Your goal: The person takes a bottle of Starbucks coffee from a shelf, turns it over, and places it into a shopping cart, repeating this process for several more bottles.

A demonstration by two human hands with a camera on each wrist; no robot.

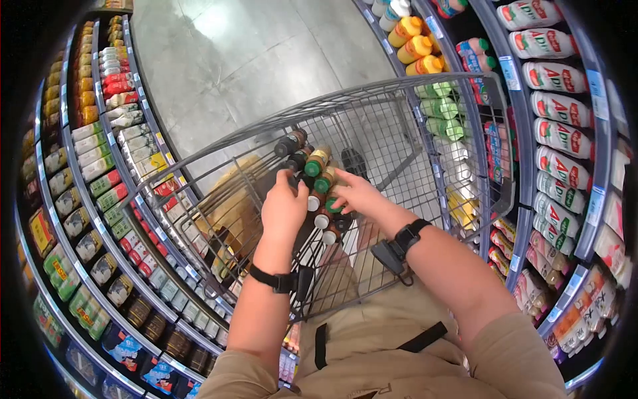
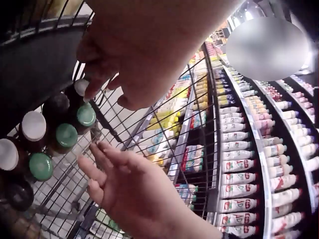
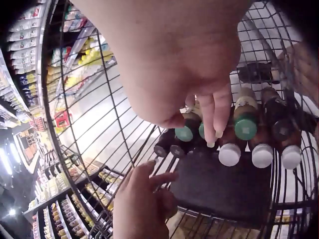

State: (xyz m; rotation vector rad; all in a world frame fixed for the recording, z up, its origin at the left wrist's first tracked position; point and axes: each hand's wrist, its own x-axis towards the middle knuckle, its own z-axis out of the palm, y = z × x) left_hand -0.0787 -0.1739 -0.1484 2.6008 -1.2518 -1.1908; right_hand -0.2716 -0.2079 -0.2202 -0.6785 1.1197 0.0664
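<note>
Several dark bottles stand close together in the wire shopping cart, with green caps point(image 1: 312, 168), white caps point(image 1: 321, 221) and black caps point(image 1: 286, 146). My left hand point(image 1: 282, 209) is on the near left side of the group; its fingers point(image 3: 164, 178) look relaxed beside the bottles in the right wrist view. Over the green-capped bottles, my right hand point(image 1: 362, 195) has its fingers extended downward among the caps. Its palm point(image 2: 139, 194) shows bare in the left wrist view, nothing gripped. Whether the fingertips touch the caps is unclear.
The cart's wire rim point(image 1: 332, 93) surrounds the bottles. A dark flat panel point(image 3: 219, 186) lies beside them. Stocked shelves stand on the left point(image 1: 100, 199) and right point(image 1: 525, 166), with grey floor point(image 1: 252, 53) between. A brown item point(image 1: 236, 189) is at the cart's left.
</note>
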